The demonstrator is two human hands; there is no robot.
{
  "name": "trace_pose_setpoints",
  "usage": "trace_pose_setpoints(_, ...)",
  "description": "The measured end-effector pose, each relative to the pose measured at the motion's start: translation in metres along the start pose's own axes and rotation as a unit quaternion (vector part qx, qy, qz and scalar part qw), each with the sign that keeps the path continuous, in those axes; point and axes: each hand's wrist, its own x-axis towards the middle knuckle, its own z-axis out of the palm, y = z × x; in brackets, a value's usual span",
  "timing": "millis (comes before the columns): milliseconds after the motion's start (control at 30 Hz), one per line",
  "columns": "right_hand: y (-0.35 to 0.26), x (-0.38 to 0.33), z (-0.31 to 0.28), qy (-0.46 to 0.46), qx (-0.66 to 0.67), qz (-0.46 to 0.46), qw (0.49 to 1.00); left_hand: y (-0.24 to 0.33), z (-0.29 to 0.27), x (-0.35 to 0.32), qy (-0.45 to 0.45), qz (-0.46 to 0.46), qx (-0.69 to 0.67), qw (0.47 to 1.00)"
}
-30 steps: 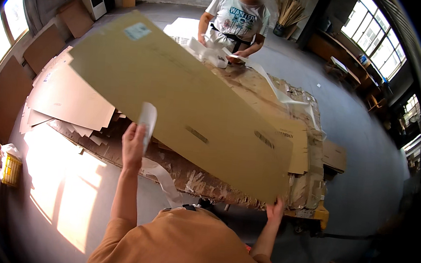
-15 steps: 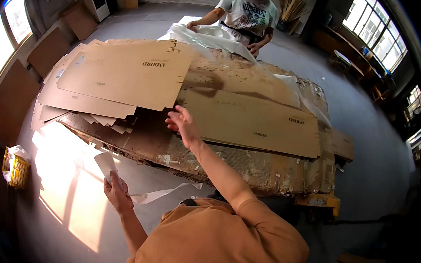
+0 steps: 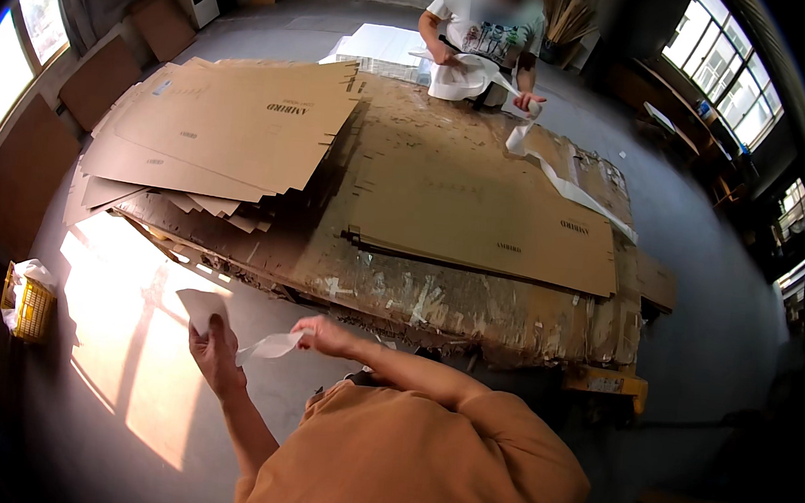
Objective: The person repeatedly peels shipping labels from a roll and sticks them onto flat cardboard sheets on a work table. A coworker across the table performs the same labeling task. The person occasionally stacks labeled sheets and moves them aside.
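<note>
My left hand [image 3: 214, 358] grips a white, flat piece [image 3: 199, 309] that looks like paper or thin film, thumb across its face. A narrow white strip [image 3: 269, 347] runs from beside that hand to my right hand [image 3: 328, 336], whose fingers are closed on its end. Both hands are in front of the near edge of a worn, cardboard-covered platform [image 3: 399, 299]. Beyond them lie two piles of flat brown cardboard sheets, a fanned left stack [image 3: 223, 129] and a lower right stack [image 3: 480, 225].
Across the platform a person [image 3: 491, 31] holds a white sheet and a long white strip [image 3: 568, 189] trailing over the right side. A white stack [image 3: 381, 46] stands at the far edge. Yellow metal [image 3: 605, 386] shows below the near right corner; a yellow basket [image 3: 34, 308] sits on the left floor.
My right hand has drawn back from beside the left cardboard stack and taken the strip's end. My left hand still holds the white piece. The other person's white material has moved to the right.
</note>
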Motion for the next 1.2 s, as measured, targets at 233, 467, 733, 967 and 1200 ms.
trace_pose_setpoints(233, -0.108, -0.009, -0.001, 0.052, 0.255, -0.074, 0.963, -0.054, -0.003, -0.031, -0.256, -0.145, 0.195, 0.936)
trace_pose_setpoints(467, -0.145, -0.012, 0.029, -0.135, 0.247, -0.031, 0.959, -0.117, -0.046, -0.034, -0.177, -0.125, 0.125, 0.968)
trace_pose_setpoints(733, -0.134, -0.014, 0.006, -0.179, -0.051, -0.141, 0.972, -0.030, -0.020, -0.039, -0.007, -0.092, -0.230, 0.969)
trace_pose_setpoints(967, -0.047, -0.050, 0.059, -0.395, -0.065, 0.097, 0.911, 0.057, -0.073, -0.006, 0.110, 0.150, -0.320, 0.929)
trace_pose_setpoints(1200, -0.160, -0.042, 0.020, 0.030, 0.309, -0.107, 0.944, 0.002, -0.029, -0.074, -0.171, -0.198, 0.227, 0.938)
